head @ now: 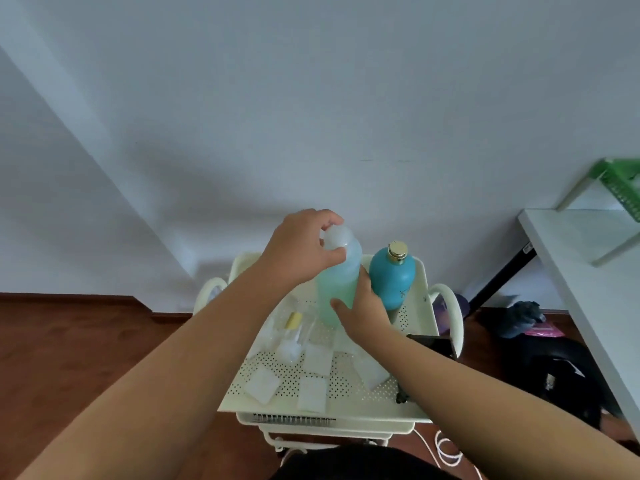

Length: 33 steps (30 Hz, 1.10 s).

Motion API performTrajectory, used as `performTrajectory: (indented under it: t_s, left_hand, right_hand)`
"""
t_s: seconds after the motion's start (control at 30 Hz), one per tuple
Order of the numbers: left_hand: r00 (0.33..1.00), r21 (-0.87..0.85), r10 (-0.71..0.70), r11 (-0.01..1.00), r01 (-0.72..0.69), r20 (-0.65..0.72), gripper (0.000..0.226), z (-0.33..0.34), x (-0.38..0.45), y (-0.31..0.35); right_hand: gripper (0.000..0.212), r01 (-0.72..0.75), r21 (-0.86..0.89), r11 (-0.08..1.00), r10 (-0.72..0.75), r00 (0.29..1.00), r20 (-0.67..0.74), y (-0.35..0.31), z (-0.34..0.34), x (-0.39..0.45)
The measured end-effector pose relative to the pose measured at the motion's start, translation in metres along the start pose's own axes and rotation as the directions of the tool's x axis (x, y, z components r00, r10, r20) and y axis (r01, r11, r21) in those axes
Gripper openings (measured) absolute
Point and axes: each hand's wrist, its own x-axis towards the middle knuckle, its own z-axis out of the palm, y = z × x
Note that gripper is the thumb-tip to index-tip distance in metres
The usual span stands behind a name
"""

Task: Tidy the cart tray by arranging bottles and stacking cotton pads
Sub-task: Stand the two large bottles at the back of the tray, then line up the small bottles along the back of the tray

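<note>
Your two forearms enter from the lower frame corners and meet at centre. Your left hand (298,249) is closed around the white cap of the pale green bottle (339,289). Your right hand (363,306) grips the same bottle at its lower body. The bottle is upright over the far half of the cart tray (420,341). The teal bottle (393,278) stands just to its right. Several cotton pads (313,393) lie scattered, unstacked, on the near half of the tray.
</note>
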Motion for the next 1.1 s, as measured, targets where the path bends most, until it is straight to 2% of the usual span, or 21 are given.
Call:
performTrajectory:
  t_s: [0.2,0.3,0.37,0.43,0.5,0.57,0.6,0.63,0.7,0.83,0.97,1.03,1.1]
  left_hand:
    - [1.0,-0.047,0.01,0.999,-0.01,0.003,0.047,0.0,0.003,-0.006]
    - [0.999,-0.146,0.018,0.989,-0.014,0.027,0.054,-0.002,-0.003,-0.012]
    - [0.999,-0.252,-0.003,0.968,0.017,0.053,0.056,-0.006,-0.01,-0.024]
    - [0.996,-0.272,-0.065,0.959,0.077,0.053,0.044,-0.007,-0.019,-0.047]
    - [0.986,-0.148,-0.156,0.975,0.164,0.061,0.033,0.0,-0.028,-0.079]
    - [0.954,0.043,-0.27,0.963,0.267,0.129,0.03,0.016,-0.04,-0.111]
    - [0.931,0.137,-0.32,0.945,0.298,0.175,0.032,0.026,-0.048,-0.125]
    - [0.908,0.218,-0.361,0.924,0.316,0.212,0.033,0.036,-0.056,-0.136]
    - [0.889,0.308,-0.405,0.892,0.332,0.214,0.037,0.053,-0.071,-0.15]
    - [0.891,0.308,-0.431,0.875,0.373,0.146,0.056,0.071,-0.088,-0.164]
    - [0.864,0.185,-0.475,0.876,0.445,0.166,0.07,0.074,-0.097,-0.171]
    - [0.871,0.202,-0.467,0.877,0.436,0.152,0.069,0.071,-0.098,-0.175]
    - [0.886,0.225,-0.448,0.881,0.416,0.118,0.067,0.064,-0.097,-0.177]
  right_hand:
    - [0.074,0.001,0.093,0.996,-0.003,1.0,0.031,0.005,-0.011,-0.019]
    - [0.054,-0.013,0.165,0.986,0.017,1.0,-0.021,0.004,-0.015,-0.03]
    - [0.036,0.086,0.15,0.985,-0.084,0.996,-0.024,0.002,-0.013,-0.039]
    - [0.025,0.296,0.023,0.955,-0.297,0.952,0.072,-0.002,-0.006,-0.043]
    - [0.029,0.543,-0.197,0.817,-0.481,0.828,0.289,-0.006,0.005,-0.037]
    - [0.043,0.74,-0.42,0.526,-0.526,0.671,0.523,-0.007,0.022,-0.023]
    - [0.048,0.788,-0.492,0.371,-0.511,0.615,0.6,-0.008,0.031,-0.015]
    - [0.052,0.808,-0.532,0.251,-0.492,0.58,0.649,-0.008,0.04,-0.009]
    - [0.058,0.815,-0.562,0.142,-0.454,0.558,0.694,-0.008,0.054,0.002]
    - [0.066,0.815,-0.569,0.11,-0.429,0.555,0.713,-0.006,0.07,0.014]
    - [0.068,0.804,-0.577,0.145,-0.443,0.574,0.689,0.003,0.077,0.017]
    - [0.074,0.786,-0.578,0.219,-0.439,0.609,0.66,0.007,0.078,0.016]
    - [0.073,0.724,-0.558,0.405,-0.439,0.69,0.576,0.008,0.078,0.015]
